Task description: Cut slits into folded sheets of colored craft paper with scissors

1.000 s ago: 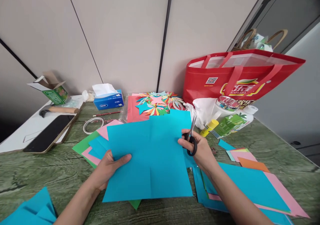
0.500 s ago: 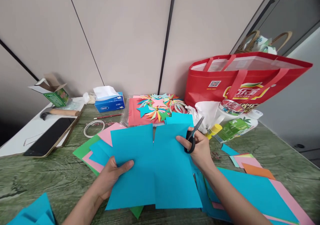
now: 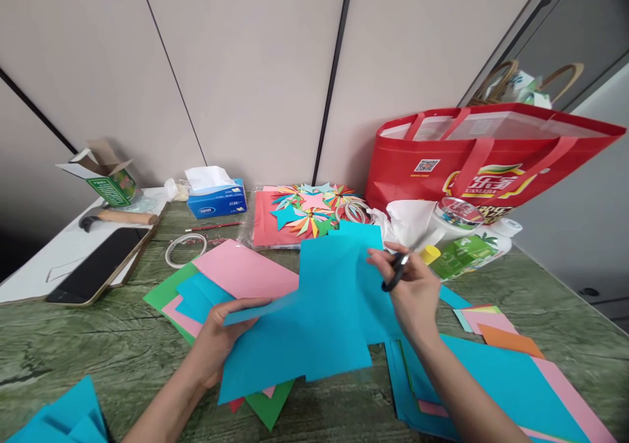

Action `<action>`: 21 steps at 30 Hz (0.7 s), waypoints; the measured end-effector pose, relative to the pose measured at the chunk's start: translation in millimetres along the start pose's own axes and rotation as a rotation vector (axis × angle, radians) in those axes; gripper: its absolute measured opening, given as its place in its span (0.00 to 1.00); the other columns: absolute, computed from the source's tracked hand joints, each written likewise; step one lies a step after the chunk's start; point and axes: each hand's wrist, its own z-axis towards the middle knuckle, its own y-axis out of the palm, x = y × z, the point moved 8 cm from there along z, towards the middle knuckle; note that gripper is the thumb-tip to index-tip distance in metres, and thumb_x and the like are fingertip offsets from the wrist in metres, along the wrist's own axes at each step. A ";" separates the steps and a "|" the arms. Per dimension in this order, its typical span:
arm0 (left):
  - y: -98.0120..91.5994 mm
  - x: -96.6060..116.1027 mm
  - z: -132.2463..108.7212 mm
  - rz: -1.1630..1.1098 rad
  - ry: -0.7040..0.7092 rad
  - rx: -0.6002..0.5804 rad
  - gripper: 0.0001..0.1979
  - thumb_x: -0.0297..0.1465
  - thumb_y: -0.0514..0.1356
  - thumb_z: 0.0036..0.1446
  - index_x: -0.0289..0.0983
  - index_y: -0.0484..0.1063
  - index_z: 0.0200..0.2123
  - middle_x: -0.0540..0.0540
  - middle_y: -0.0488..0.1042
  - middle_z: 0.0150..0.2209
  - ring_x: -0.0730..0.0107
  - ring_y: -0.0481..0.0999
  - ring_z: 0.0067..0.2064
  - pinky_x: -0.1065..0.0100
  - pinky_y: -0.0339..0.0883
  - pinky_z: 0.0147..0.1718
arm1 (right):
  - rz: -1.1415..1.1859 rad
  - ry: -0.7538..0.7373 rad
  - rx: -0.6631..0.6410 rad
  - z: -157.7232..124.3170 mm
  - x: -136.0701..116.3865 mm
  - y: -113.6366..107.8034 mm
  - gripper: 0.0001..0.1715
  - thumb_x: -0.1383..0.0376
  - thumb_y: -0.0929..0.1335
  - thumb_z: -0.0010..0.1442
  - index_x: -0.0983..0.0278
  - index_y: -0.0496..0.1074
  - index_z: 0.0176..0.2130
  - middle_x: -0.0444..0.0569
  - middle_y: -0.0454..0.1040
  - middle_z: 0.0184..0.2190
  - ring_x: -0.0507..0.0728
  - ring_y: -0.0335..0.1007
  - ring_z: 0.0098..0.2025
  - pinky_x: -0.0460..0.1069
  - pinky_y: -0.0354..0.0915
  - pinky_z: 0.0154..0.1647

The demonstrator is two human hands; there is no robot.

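My left hand (image 3: pixel 216 341) grips the left edge of a blue paper sheet (image 3: pixel 275 351) that tilts down flat over the table. My right hand (image 3: pixel 415 292) is closed on black-handled scissors (image 3: pixel 399 269) and also pinches the upper right edge of a second blue piece (image 3: pixel 339 279). The two blue pieces overlap in the middle, so I cannot tell if they are fully apart. Under them lie pink (image 3: pixel 240 272), green (image 3: pixel 170 289) and blue sheets.
A stack of blue and pink paper (image 3: pixel 501 371) lies at the right. Finished paper stars (image 3: pixel 307 210) rest on red paper at the back. A red bag (image 3: pixel 491 161), glue stick (image 3: pixel 430 254), tissue box (image 3: pixel 216 197), tape ring (image 3: pixel 185 250) and phone (image 3: pixel 95 266) stand around.
The blue sheet split down its middle crease. The left part swung down and flat in my left hand, uncovering the pink sheet. My right hand moved right with the scissors.
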 end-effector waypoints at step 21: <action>-12.0 13.1 -5.4 -0.075 0.049 0.168 0.39 0.34 0.66 0.40 0.42 0.56 0.56 0.45 0.75 0.45 0.50 0.75 0.42 0.57 0.75 0.33 | 0.520 0.826 -1.141 -153.9 6.4 96.5 0.28 0.58 0.70 0.49 0.68 0.63 0.47 0.48 0.70 0.27 0.51 0.69 0.28 0.47 0.66 0.31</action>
